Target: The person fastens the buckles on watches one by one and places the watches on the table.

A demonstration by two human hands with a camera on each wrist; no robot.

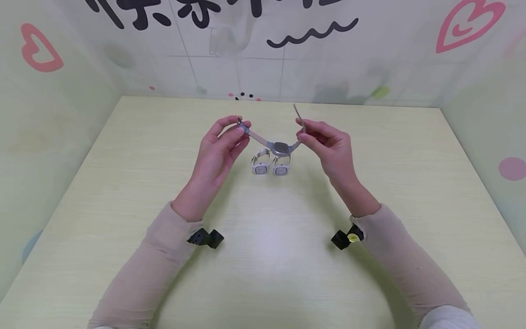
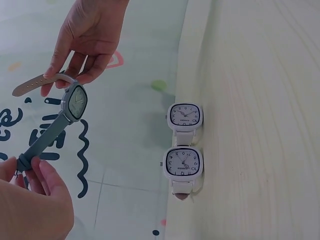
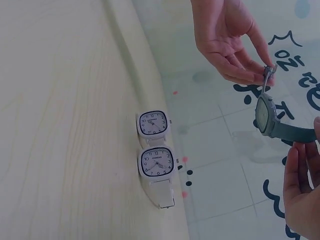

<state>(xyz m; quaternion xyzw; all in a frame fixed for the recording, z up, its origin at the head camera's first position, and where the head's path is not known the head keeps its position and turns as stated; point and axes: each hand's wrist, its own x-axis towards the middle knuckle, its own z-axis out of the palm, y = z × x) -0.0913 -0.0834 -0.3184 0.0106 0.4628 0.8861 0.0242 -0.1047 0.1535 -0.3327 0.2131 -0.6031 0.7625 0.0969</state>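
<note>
A grey-blue wristwatch (image 1: pixel 281 148) hangs unfastened between the two hands, its case lowest and its strap slanting up to either side. My left hand (image 1: pixel 218 153) pinches the buckle end of the strap between thumb and fingers. With thumb and forefinger my right hand (image 1: pixel 328 144) grips the other strap half, whose holed tip (image 2: pixel 30 86) sticks up free. Just under the held watch in the head view, two white watches stand side by side on the table, a left one (image 1: pixel 260 169) and a right one (image 1: pixel 281 171), straps looped behind their square faces.
The pale wooden table (image 1: pixel 271 265) reaches back to a printed wall (image 1: pixel 246 68) with dark lettering, and side walls stand left and right. Each wrist carries a small black camera, one on the left (image 1: pixel 205 238) and one on the right (image 1: pixel 347 236).
</note>
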